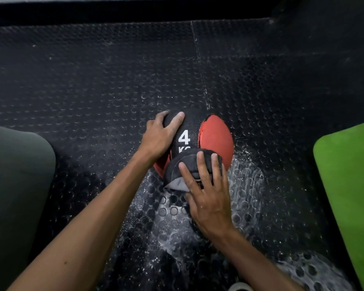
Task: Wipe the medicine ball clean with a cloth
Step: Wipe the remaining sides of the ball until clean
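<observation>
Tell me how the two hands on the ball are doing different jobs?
The left hand rests bare on the medicine ball, up on its black top, while the right hand presses a dark cloth against the near side. The left hand's fingers spread over the ball; the right hand's fingers lie straight on the cloth. Both hands touch the same ball on the studded floor.

1 head view, wide-angle, looks steeply down, close over studded floor (93,80); edges perhaps distorted.
</observation>
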